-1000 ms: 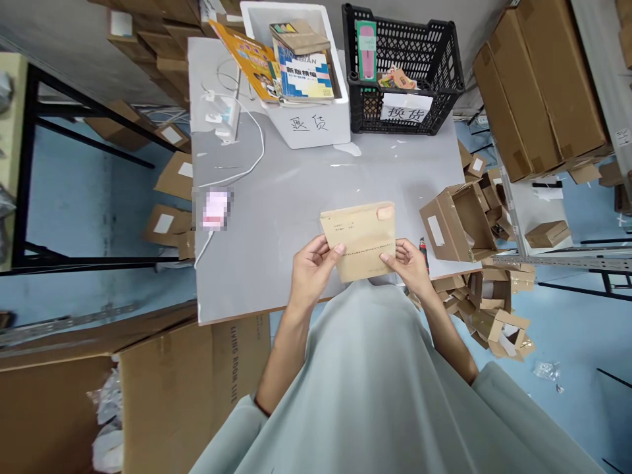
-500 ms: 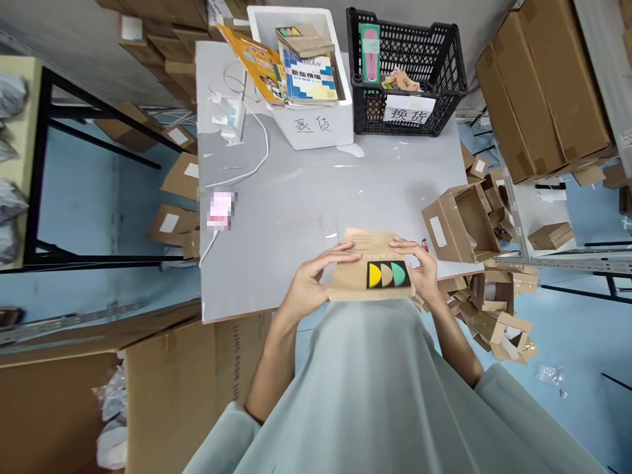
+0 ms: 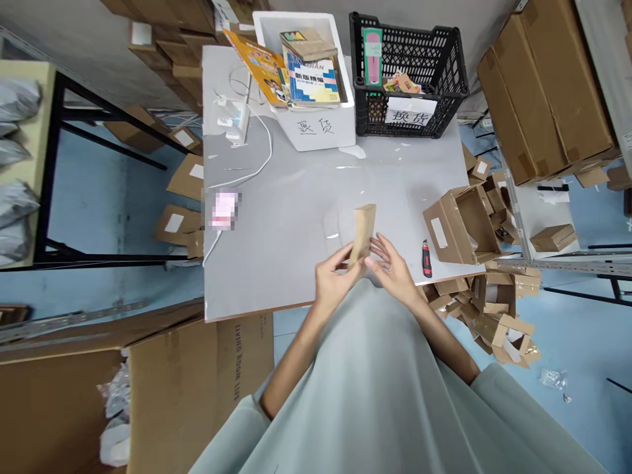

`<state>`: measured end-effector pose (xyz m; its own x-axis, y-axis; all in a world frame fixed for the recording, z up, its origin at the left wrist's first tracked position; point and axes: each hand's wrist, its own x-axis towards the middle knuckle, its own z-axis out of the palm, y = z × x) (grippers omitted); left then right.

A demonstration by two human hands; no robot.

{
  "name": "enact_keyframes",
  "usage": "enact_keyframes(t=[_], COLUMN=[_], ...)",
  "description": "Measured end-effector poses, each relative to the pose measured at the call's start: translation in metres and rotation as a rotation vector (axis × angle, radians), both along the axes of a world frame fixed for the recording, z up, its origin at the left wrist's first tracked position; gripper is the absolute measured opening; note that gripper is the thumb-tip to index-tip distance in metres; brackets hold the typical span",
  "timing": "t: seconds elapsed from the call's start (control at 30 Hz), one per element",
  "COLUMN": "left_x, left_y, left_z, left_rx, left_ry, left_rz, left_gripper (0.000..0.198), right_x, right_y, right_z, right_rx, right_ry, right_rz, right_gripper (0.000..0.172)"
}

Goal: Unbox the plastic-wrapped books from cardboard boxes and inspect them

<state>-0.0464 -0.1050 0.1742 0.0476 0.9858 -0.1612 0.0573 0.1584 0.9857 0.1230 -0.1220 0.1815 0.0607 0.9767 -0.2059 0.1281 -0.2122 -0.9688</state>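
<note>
A tan book [image 3: 364, 230] is held upright, its narrow edge turned toward me, over the near side of the table. My left hand [image 3: 336, 280] is closed around its lower left part, thumb in front and fingers behind. On the other side, my right hand [image 3: 392, 273] grips the lower right edge, with the thumb against the book and the fingers slightly fanned. The cover is turned out of sight. To the right of my hands, a red and black box cutter [image 3: 426, 259] lies on the grey table [image 3: 276, 250].
At the back stand a white foam box [image 3: 326, 135] with books and a black crate [image 3: 412, 130] with a few items. An opened carton [image 3: 439, 227] sits at the right edge. A power strip [image 3: 239, 122], white cable and blurred pink object [image 3: 224, 209] lie left.
Both hands have turned the book from cover-up to edge-on and moved closer together. The box cutter, mostly covered by my right hand before, now shows fully.
</note>
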Motion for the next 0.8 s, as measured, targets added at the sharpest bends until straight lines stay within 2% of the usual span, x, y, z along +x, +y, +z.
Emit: enact_keyframes(t=[0.07, 0.13, 0.17, 0.23, 0.3, 0.33, 0.4, 0.5, 0.57, 0.67, 0.73, 0.8], left_x=[0.005, 0.004, 0.0, -0.009, -0.018, -0.022, -0.027, -0.029, -0.03, -0.033, -0.035, -0.036], left_y=[-0.007, -0.008, -0.007, 0.0, 0.009, 0.014, 0.02, 0.021, 0.019, 0.015, 0.013, 0.012], left_z=[0.007, 0.011, 0.012, 0.01, 0.004, 0.001, -0.006, -0.011, -0.011, -0.007, -0.002, 0.005], left_rx=[0.1, 0.124, 0.105, 0.041, -0.034, -0.088, -0.234, -0.368, -0.294, 0.004, 0.178, 0.256], left_ry=[0.044, 0.016, -0.001, -0.011, -0.011, -0.033, -0.142, -0.288, -0.253, -0.046, 0.077, 0.118], left_rz=[-0.063, -0.138, -0.123, 0.011, 0.139, 0.138, 0.023, -0.128, -0.125, -0.074, -0.032, 0.001], left_gripper=[0.036, 0.029, 0.029, 0.037, 0.052, 0.062, 0.075, 0.073, 0.06, 0.032, 0.024, 0.022], right_x=[-0.008, -0.009, -0.007, 0.001, 0.009, 0.013, 0.019, 0.029, 0.038, 0.051, 0.055, 0.056], right_y=[-0.001, 0.001, 0.002, 0.004, 0.004, 0.003, 0.002, 0.002, 0.005, 0.012, 0.016, 0.018], right_z=[-0.001, -0.005, -0.007, -0.01, -0.011, -0.011, -0.011, -0.009, -0.005, 0.005, 0.012, 0.018], right_rx=[-0.037, -0.08, -0.109, -0.172, -0.221, -0.237, -0.254, -0.237, -0.177, -0.012, 0.095, 0.159], right_ry=[0.087, 0.157, 0.21, 0.322, 0.377, 0.381, 0.376, 0.366, 0.33, 0.195, 0.109, 0.063], right_rz=[-0.029, -0.129, -0.166, -0.167, -0.12, -0.099, -0.069, 0.009, 0.106, 0.25, 0.283, 0.283], right_gripper=[0.065, 0.055, 0.052, 0.052, 0.053, 0.055, 0.058, 0.062, 0.058, 0.038, 0.026, 0.021])
